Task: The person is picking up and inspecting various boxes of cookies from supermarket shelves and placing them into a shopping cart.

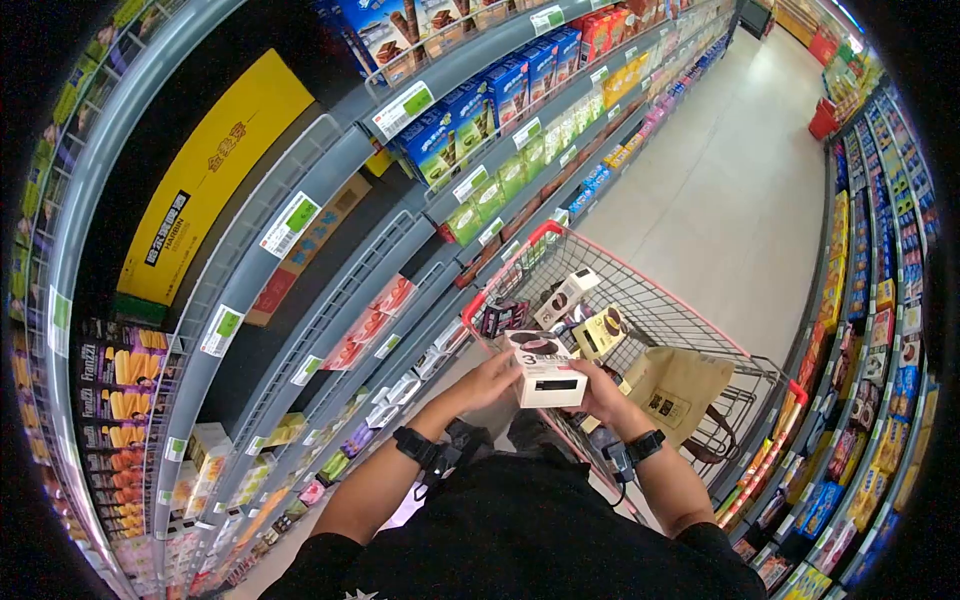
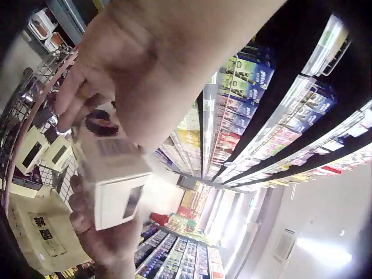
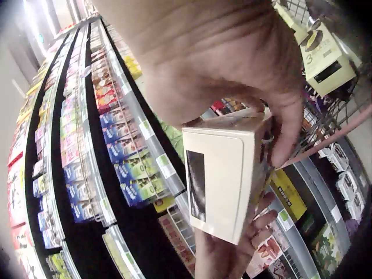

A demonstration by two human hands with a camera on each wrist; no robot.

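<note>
Both hands are holding a cream box (image 1: 545,372) in front of the person's chest, above the near rim of a shopping cart (image 1: 740,350). The left hand (image 1: 487,382) is curling its fingers around the box's left side; the right hand (image 1: 598,392) is gripping the right side, thumb on the near face. A dark window panel is showing on the box's side, and a chocolate picture on its top. Inside the cart are lying similar cream boxes (image 1: 565,297) and a tan bag (image 1: 680,385). Beyond, shelves (image 1: 480,120) of blue and green packages are lining the aisle on the left.
</note>
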